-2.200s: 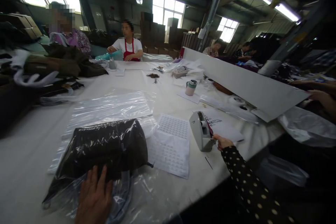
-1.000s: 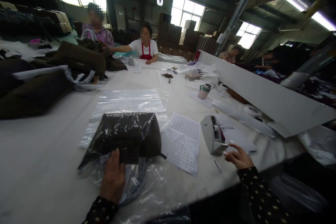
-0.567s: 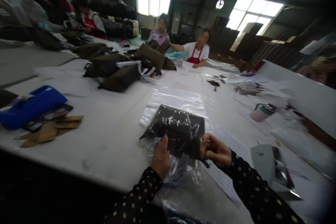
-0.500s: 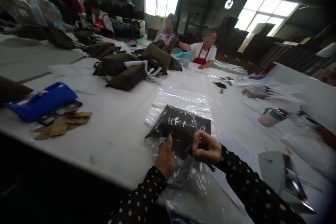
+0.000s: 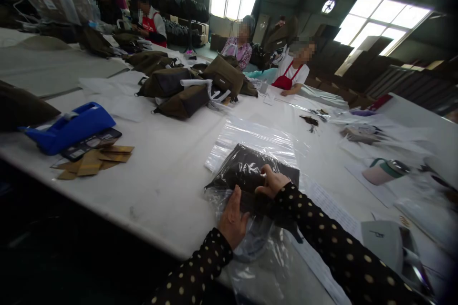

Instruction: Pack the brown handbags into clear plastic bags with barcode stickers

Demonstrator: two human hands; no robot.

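A dark brown pouch [image 5: 243,164] lies on the table inside a clear plastic bag [image 5: 263,267], whose loose end hangs over the near edge. My left hand [image 5: 233,219] rests on the bag at the pouch's near left side, fingers stretched out. Over the pouch's right half, my right hand [image 5: 275,182] touches its top with bent fingers, thumb and index finger apart. The other right fingers are partly hidden. Beneath the pouch is a stack of clear plastic bags [image 5: 257,136].
Several brown pouches [image 5: 186,102] are heaped farther back. A blue tape dispenser [image 5: 77,126] and brown card pieces [image 5: 91,162] lie left. On the right are a printed sheet [image 5: 332,207], a pink and green cup [image 5: 381,171] and a grey device [image 5: 382,243]. Co-workers [image 5: 291,74] are across the table.
My right hand has moved from the pouch's near right edge up onto its top, and its fingers have spread. My left hand stays on the bag. The view has shifted slightly.
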